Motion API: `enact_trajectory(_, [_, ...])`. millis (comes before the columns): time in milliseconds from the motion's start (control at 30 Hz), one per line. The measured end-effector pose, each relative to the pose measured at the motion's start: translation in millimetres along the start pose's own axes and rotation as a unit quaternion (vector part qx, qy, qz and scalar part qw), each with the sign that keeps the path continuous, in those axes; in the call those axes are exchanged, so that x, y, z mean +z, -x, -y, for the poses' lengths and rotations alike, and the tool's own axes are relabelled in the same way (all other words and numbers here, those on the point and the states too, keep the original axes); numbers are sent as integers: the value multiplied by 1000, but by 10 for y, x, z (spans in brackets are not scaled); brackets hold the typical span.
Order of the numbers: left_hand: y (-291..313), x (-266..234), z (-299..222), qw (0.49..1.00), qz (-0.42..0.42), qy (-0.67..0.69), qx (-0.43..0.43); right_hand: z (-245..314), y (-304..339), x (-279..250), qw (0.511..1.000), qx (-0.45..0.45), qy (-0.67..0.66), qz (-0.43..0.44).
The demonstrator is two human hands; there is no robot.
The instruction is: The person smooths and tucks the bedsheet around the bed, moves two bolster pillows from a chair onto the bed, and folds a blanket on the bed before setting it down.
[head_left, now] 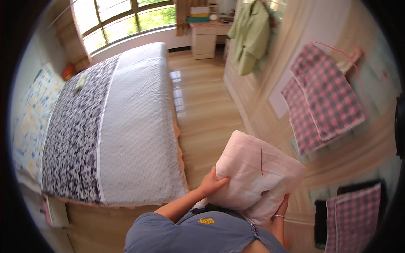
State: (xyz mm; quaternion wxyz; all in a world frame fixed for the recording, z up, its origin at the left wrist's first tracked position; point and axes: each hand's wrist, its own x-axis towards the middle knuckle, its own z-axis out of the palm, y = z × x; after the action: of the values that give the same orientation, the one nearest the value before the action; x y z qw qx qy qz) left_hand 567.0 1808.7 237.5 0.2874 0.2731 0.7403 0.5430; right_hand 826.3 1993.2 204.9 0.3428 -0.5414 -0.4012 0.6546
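Observation:
Against my front I carry a padded, pale pink piece of bedding [249, 168] that looks like a folded quilt. It bears a thin dark line and a small dark mark on its upper face. My left hand [214, 183] grips its left edge, thumb on top and the other fingers mostly hidden beneath. On the lower right side, my right hand [282, 207] is closed on the same bundle; most of its fingers are out of sight. A bracelet circles my right wrist.
Left stands a bed [135, 139] with a white patterned cover and a black-and-white band. To the right are a wardrobe [240, 90], a hanging green jacket [249, 38] and pink-grey checked covers [322, 101]. A desk [204, 40] stands near the window [126, 21].

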Motion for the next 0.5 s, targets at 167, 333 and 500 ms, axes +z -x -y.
enact_trajectory(167, [-331,-242,-9,990,-127,3,-58,247,-722,867,993,41,19,105])
enact_trajectory(333, [-959,-541,78,977,-197,-8,-86,286,-1531,1748,979,30,141,141])
enact_trajectory(500, [-1850,-952,133,970,-236,-2,-65,513,-2109,2831,961,-4,224,164])
